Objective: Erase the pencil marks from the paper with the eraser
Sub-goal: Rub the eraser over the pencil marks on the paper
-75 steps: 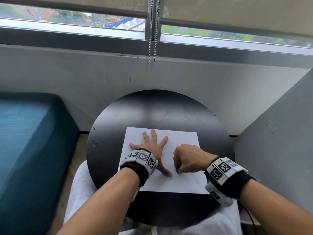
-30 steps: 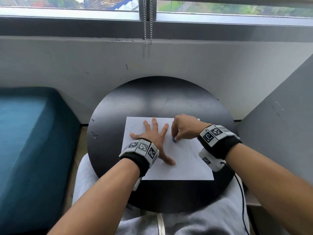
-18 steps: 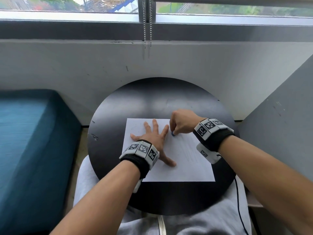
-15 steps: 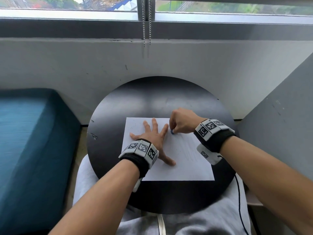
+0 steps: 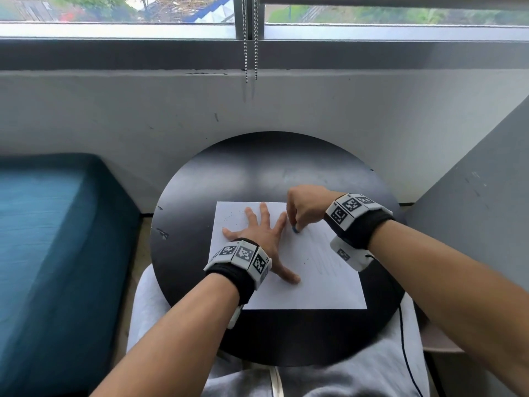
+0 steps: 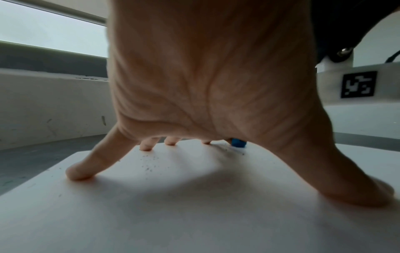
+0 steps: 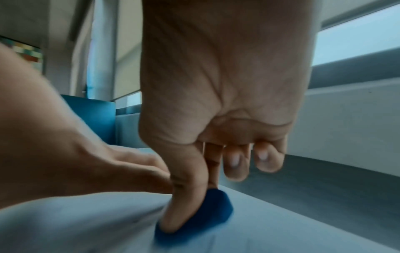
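A white sheet of paper [image 5: 315,285] lies on the round black table [image 5: 229,173]. My left hand [image 5: 262,233] rests flat on its left half with fingers spread, pressing it down [image 6: 194,171]. My right hand [image 5: 306,207] pinches a small blue eraser [image 5: 294,230] between thumb and fingers and holds it against the paper near the far edge, just right of my left index finger. In the right wrist view the eraser [image 7: 207,215] touches the sheet under my thumb. Faint pencil strokes [image 5: 329,253] run down the right half. Eraser crumbs [image 6: 149,164] lie by my left fingers.
The table stands against a grey wall below a window; blind chains [image 5: 250,38] hang above. A teal cushion [image 5: 43,239] lies to the left, a grey panel [image 5: 472,224] to the right. A black cable [image 5: 406,353] trails from my right wristband over my lap.
My right hand has carried the eraser from the near middle of the sheet up to its far edge, and it shifts slightly there. My left hand has stayed flat on the paper.
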Demonstrator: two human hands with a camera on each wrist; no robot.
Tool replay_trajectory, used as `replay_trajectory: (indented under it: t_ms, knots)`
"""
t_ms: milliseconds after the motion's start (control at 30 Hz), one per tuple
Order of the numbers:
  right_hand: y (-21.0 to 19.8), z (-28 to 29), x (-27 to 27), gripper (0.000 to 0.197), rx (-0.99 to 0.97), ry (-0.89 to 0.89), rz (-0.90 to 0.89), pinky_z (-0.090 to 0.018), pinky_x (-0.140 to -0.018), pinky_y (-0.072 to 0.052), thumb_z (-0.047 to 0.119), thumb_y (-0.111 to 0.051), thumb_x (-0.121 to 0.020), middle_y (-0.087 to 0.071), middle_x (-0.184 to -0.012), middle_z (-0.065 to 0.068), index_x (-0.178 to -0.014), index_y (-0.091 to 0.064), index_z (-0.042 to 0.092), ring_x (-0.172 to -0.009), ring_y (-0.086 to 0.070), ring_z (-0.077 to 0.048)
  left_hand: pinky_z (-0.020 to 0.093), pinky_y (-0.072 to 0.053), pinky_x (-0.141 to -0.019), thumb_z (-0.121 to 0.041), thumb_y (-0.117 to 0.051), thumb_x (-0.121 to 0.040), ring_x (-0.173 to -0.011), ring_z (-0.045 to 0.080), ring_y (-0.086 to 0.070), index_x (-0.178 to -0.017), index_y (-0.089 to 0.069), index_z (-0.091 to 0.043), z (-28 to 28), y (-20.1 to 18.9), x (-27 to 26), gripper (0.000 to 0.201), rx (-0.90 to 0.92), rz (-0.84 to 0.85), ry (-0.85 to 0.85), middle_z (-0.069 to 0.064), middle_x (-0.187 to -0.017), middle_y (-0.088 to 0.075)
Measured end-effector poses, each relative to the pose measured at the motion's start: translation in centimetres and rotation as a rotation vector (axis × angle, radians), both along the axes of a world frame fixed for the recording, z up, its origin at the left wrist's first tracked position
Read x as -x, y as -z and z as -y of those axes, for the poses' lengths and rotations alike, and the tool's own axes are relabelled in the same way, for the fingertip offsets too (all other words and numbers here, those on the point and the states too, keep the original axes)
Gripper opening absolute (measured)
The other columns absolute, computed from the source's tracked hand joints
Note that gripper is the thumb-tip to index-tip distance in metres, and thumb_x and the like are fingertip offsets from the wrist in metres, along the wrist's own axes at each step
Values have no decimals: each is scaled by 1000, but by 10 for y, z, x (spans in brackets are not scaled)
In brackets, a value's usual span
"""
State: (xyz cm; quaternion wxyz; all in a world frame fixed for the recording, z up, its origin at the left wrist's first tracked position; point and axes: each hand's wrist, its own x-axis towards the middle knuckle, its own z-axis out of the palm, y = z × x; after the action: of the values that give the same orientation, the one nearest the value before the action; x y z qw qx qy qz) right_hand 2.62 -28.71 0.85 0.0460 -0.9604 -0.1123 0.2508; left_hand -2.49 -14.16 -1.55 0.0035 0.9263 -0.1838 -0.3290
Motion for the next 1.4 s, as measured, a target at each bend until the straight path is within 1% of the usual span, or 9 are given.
replay_trajectory:
  t_ms: [100, 233, 400, 567, 700, 833, 1000, 1167, 1400]
  knots:
    - [0, 2, -3, 13, -62, 68, 125, -24, -57, -46, 17, -80, -67, -74, -80, 0, -79, -78, 21, -75, -68, -19, 83, -16, -101, -77, -81, -49, -148, 35, 23, -152, 20, -39, -1, 1, -1, 150, 9, 1, -6, 2, -159, 32]
    - [2, 3, 2, 13, -22, -16, -38, -27, -60, -49, 16, -81, -65, -74, -77, 1, -77, -79, 20, -74, -68, -17, 83, -16, -101, -78, -80, -49, -148, 35, 22, -153, 20, -37, 0, 1, 1, 150, 3, 3, -5, 2, -160, 32]
    - [3, 5, -5, 9, -111, 85, 123, -23, -55, -42, 20, -80, -69, -74, -80, 0, -78, -77, 22, -75, -66, -18, 82, -17, -101, -79, -80, -49, -149, 34, 21, -154, 20, -34, -1, 1, 1, 151, 9, 19, -7, 2, -161, 29]
    - [3, 3, 0, 12, -35, 9, -35, -28, -60, -49, 16, -81, -66, -74, -78, 0, -77, -78, 20, -75, -68, -18, 82, -17, -101, -78, -79, -49, -149, 35, 21, -154, 20, -34, -1, 1, 2, 151, 2, 20, -4, 2, -160, 30]
    - [0, 3, -6, 12, -63, 74, 109, -21, -52, -42, 16, -79, -68, -74, -80, -1, -80, -78, 20, -76, -68, -19, 82, -16, -101, -78, -80, -49, -148, 35, 21, -153, 19, -40, -1, 1, 1, 148, 13, 23, -2, 3, -160, 30]
    - [1, 0, 0, 14, 31, -23, -54, -28, -59, -50, 16, -82, -66, -73, -76, -1, -79, -78, 18, -73, -68, -19, 83, -16, -101, -78, -80, -50, -148, 36, 21, -153, 18, -40, -1, 0, 1, 147, 4, 15, -1, 3, -160, 31]
    - [1, 3, -2, 12, -50, 74, 106, -25, -57, -46, 17, -80, -66, -73, -77, 0, -77, -77, 20, -74, -68, -19, 82, -16, -101, -79, -79, -50, -148, 36, 22, -153, 19, -41, 0, 2, 0, 147, 4, 27, 1, 3, -160, 31]
    - [1, 1, 3, 14, 19, 7, -51, -23, -54, -43, 14, -80, -66, -73, -77, -2, -79, -78, 18, -74, -67, -20, 82, -16, -101, -78, -79, -50, -148, 36, 22, -153, 18, -39, 0, 1, 1, 147, -1, 21, 2, 4, -160, 31]
    - [2, 5, 7, 11, -20, 30, 4, -22, -54, -41, 15, -79, -66, -73, -76, -1, -76, -77, 20, -73, -66, -20, 82, -17, -100, -78, -79, -51, -148, 37, 22, -153, 18, -41, 0, 1, 1, 146, -1, 22, 6, 4, -160, 30]
